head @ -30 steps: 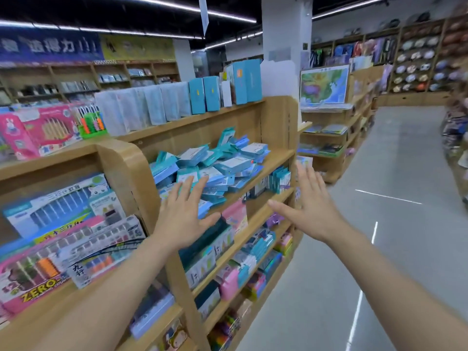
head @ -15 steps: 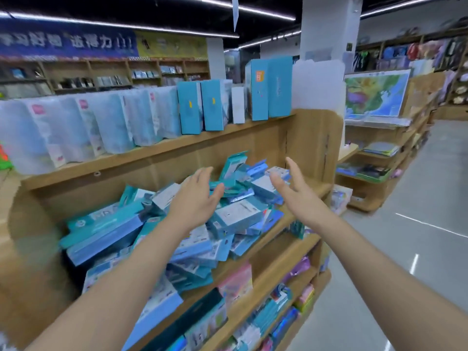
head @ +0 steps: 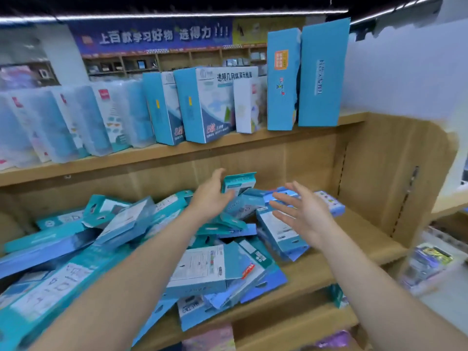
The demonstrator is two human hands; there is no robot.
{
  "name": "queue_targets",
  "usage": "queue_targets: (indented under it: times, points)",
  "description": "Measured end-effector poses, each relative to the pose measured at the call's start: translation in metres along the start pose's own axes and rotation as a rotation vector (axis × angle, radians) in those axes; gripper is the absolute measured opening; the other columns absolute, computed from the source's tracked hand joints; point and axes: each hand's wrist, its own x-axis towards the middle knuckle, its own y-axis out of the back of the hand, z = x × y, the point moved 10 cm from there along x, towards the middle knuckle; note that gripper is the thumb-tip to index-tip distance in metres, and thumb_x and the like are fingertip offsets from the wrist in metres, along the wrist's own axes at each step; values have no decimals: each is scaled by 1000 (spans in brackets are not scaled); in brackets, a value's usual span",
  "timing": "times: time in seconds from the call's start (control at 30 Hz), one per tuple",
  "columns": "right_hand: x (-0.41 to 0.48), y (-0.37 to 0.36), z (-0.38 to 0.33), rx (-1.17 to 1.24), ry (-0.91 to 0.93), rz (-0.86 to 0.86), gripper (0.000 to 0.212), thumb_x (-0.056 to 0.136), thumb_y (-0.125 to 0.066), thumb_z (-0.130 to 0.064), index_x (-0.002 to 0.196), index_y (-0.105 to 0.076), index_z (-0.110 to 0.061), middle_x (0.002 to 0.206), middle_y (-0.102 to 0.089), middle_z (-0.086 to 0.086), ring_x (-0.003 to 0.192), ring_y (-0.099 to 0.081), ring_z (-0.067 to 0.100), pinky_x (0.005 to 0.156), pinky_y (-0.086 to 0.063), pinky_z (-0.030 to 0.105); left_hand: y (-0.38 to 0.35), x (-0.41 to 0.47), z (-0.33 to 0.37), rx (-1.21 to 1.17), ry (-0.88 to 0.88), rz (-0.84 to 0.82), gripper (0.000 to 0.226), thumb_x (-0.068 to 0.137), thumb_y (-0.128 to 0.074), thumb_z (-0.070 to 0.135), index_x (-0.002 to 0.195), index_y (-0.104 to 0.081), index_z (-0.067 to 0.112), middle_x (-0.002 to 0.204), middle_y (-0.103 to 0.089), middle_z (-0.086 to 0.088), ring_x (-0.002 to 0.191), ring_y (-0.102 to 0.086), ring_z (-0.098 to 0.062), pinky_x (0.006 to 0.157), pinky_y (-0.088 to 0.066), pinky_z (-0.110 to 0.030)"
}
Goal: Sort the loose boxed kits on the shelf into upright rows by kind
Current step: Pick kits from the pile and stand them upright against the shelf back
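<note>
I judge the sorting hasn't started: the boxed kits point(head: 197, 267) lie in a loose heap beneath and to the left of my hands, with no upright row begun. My left hand point(head: 210, 196) and right hand point(head: 304, 214) hover apart, fingers spread, gripping nothing.

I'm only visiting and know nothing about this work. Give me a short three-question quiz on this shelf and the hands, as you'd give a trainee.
1. True or false: the boxed kits on the lower shelf stand in upright rows.
2. The right hand is: A) gripping a box; B) open, fingers spread over the pile; C) resting on the floor.
3. Fill in: the two tall blue boxes stand on the ___ shelf.
Key: 1 false, they lie in a jumbled pile. 2 B. 3 the upper shelf.
</note>
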Motion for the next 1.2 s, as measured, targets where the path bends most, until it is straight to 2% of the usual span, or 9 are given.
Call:
queue_targets:
  times: [0.17, 0.3, 0.4, 0.5, 0.67, 0.83, 0.93, 1.07, 1.2]
  points:
    - [47, -18, 17, 226, -204, -217, 44, 96, -44, -48, 127, -53, -18, 123, -61, 15, 104, -64, 29, 73, -52, 40, -12, 29, -21, -9, 170, 102, 43, 86, -67, 28, 126, -54, 17, 120, -62, -5, 110, -57, -24, 90, -46, -32]
    - [71, -46, 19, 229, -242, -361, 51, 91, -44, -56, 134, -49, -29, 137, -48, 7, 122, -52, 26, 83, -51, 44, -2, 30, -15, -52, 87, 238, 25, 92, -60, 19, 116, -58, 13, 104, -64, 3, 95, -59, -11, 77, -43, -17]
    - [83, -65, 4, -98, -38, -459, 60, 81, -49, -62, 137, -42, -42, 143, -41, -14, 131, -41, 9, 92, -47, 38, 27, 15, 9, -246, -38, 443, 14, 95, -54, 16, 108, -53, 16, 97, -63, 11, 81, -57, 8, 70, -40, -4]
    - [80, -84, -21, -431, 251, -560, 45, 85, -56, -47, 129, -47, -43, 122, -57, -27, 111, -55, -6, 87, -50, 24, 54, -7, 23, -605, -112, 588, 11, 96, -49, 11, 100, -50, 22, 94, -63, 12, 86, -61, 5, 71, -51, -17]
    - [84, -84, -47, -501, 428, -513, 28, 87, -64, -26, 114, -61, -28, 98, -70, -11, 83, -67, 2, 61, -52, 17, 56, -20, 4, -962, 34, 645, 7, 97, -45, 25, 93, -50, 22, 85, -67, 13, 90, -67, -10, 64, -59, -40]
    - [78, -79, -45, -740, 545, -498, 20, 87, -63, -35, 107, -62, -32, 92, -69, -12, 81, -65, 0, 64, -51, 23, 42, -28, -11, -999, 147, 652, 22, 96, -48, 32, 111, -49, 16, 102, -69, 0, 100, -67, -25, 62, -59, -39]
    - [69, -75, -50, -1032, 703, -474, 51, 81, -60, -54, 128, -47, -38, 106, -54, -18, 96, -54, -2, 77, -46, 24, 38, -29, -1, -925, 130, 648, 27, 93, -50, 33, 113, -49, 14, 102, -69, -2, 98, -68, -24, 61, -59, -42]
    - [53, -66, -47, -1202, 836, -469, 111, 64, -69, -66, 148, -6, -31, 135, -35, -11, 121, -42, 12, 93, -44, 37, 21, -26, 34, -783, 71, 656, 18, 88, -51, 33, 101, -48, 21, 90, -69, 0, 85, -69, -15, 53, -57, -33]
    - [67, -21, -58, -1213, 810, -366, 118, 64, -78, -50, 146, 5, -33, 139, -32, -8, 122, -41, 15, 84, -45, 34, -25, -13, 77, -821, 79, 571, 19, 84, -54, 32, 96, -45, 21, 86, -67, 5, 81, -69, -10, 54, -57, -33]
